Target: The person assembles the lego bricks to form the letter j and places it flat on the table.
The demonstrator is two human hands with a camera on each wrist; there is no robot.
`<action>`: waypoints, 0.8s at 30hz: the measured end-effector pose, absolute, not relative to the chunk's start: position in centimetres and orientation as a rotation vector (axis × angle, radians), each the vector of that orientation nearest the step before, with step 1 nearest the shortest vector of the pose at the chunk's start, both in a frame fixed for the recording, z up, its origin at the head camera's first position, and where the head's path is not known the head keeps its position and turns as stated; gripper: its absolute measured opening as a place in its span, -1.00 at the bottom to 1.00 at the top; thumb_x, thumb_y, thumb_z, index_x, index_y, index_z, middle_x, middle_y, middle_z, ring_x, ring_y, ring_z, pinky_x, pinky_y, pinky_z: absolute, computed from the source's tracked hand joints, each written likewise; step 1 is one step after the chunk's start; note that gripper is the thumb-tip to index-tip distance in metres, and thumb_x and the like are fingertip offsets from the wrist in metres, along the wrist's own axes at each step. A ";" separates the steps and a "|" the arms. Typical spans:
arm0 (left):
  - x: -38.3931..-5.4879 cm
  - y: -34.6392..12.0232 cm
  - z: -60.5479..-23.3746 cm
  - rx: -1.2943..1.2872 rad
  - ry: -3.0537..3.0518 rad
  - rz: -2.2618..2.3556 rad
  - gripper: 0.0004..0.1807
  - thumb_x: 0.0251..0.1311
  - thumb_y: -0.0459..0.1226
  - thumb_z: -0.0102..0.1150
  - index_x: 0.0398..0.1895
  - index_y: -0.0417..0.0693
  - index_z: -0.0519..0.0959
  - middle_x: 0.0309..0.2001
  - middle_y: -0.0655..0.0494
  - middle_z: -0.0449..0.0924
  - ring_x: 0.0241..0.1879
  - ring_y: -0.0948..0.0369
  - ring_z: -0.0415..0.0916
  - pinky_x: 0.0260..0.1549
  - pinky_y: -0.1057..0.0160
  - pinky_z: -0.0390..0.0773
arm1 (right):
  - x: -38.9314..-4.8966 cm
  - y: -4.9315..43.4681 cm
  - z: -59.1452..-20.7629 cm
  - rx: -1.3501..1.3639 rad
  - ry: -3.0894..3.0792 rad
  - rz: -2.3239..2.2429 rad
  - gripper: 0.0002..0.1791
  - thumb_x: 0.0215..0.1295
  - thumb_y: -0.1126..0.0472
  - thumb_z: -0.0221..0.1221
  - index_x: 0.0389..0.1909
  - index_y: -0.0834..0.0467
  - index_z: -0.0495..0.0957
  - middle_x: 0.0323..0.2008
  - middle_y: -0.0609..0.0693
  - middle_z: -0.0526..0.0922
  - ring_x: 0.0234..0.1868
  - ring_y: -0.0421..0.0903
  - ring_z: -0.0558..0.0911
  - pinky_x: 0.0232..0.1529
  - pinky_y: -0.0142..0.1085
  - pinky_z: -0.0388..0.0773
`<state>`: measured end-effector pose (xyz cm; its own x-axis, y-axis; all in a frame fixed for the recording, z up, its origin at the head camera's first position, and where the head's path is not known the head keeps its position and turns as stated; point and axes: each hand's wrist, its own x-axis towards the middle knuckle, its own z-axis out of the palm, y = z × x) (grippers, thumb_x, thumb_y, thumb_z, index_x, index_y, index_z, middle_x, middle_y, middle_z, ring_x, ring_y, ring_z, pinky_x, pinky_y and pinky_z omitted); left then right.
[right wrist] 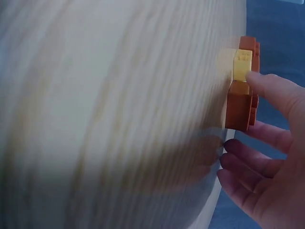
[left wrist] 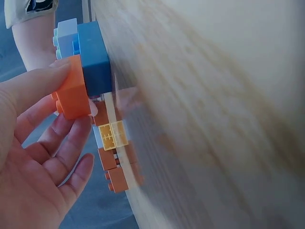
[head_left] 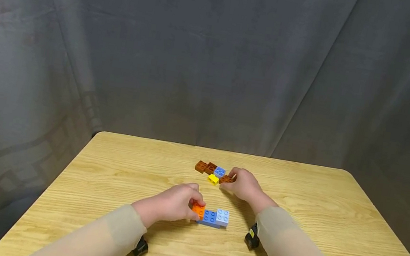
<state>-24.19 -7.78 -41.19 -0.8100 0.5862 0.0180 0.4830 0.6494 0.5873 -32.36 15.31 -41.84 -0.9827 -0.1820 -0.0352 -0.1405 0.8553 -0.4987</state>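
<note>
Reaching over a pale wood-grain worktop (head_left: 315, 217), a person in beige sleeves (head_left: 288, 239) has both hands among toy bricks. The left hand (head_left: 177, 203) pinches an orange brick (head_left: 198, 210) between thumb and fingers, at the left end of a blue brick (head_left: 209, 217); whether the two are fully joined, I cannot tell. A pale blue brick (head_left: 222, 217) sits on top of the right end of that blue one.

Farther back, the right hand (head_left: 245, 185) curls its thumb and index finger around a reddish-brown brick (head_left: 226, 179) (the rightmost of a small cluster), while its other fingers hang loosely beside the worktop's surface. Just left of that brick are a small yellow brick (head_left: 213, 179) and, behind it, a light blue brick (head_left: 219, 172). Two more brown bricks (head_left: 201, 166) continue the row leftward. Grey cloth (head_left: 199, 64) hangs behind the worktop.
</note>
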 end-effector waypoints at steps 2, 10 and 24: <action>-24.2 -7.8 -41.1 0.880 2.690 0.884 -0.71 0.01 -0.21 0.53 -0.15 0.03 0.73 -0.35 0.32 0.39 -0.32 0.29 0.40 -0.26 0.31 0.43 | -32.4 15.2 -41.9 -0.277 2.954 -0.784 -0.67 0.15 0.07 0.43 -0.20 0.15 0.57 -0.32 0.01 0.55 -0.34 -0.02 0.47 -0.29 -0.17 0.42; -24.0 -7.7 -40.9 0.864 2.679 0.902 -0.71 0.02 -0.21 0.53 -0.15 0.02 0.72 -0.34 0.30 0.40 -0.30 0.29 0.40 -0.24 0.31 0.43 | -31.2 15.8 -41.1 -0.354 2.958 -0.869 -0.70 0.18 0.27 0.36 -0.12 0.31 0.58 -0.22 0.09 0.56 -0.25 0.01 0.50 -0.15 -0.09 0.48; -24.6 -7.8 -41.0 0.881 2.682 0.911 -0.70 0.02 -0.22 0.53 -0.14 0.00 0.72 -0.34 0.29 0.40 -0.31 0.27 0.40 -0.27 0.30 0.44 | -25.1 16.9 -38.2 -0.722 2.773 -1.127 -0.74 0.15 0.28 0.41 -0.13 0.16 0.63 -0.27 -0.10 0.61 -0.21 -0.05 0.55 -0.21 -0.17 0.51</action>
